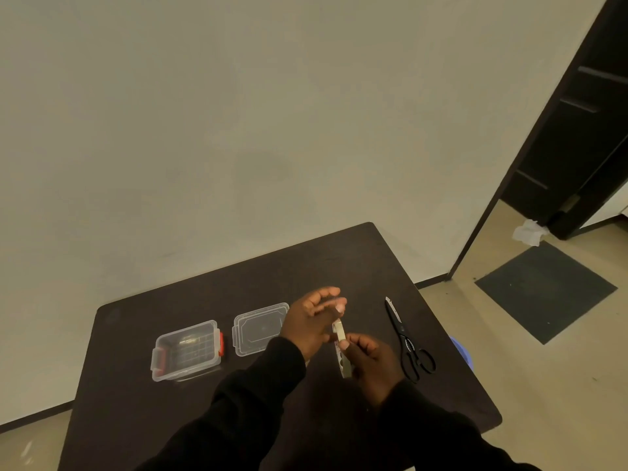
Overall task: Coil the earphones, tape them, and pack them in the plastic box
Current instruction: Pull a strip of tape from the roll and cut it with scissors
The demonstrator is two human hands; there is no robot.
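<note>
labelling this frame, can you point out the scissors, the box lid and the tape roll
scissors (404, 338): head view, on the black pivot where blades meet handles.
box lid (255, 329): head view, on the middle of the clear lid lying flat on the table.
tape roll (341, 348): head view, on the roll's edge between the two hands.

Two arms come up from the bottom edge, both in long black sleeves, left sleeve and right sleeve. The fabric looks soft and matte, loose, bunching in folds toward the wrists. No logo or stripe shows on either. The cuffs end at the wrists, leaving the left hand and right hand bare, with no ring, watch or glove visible.
</note>
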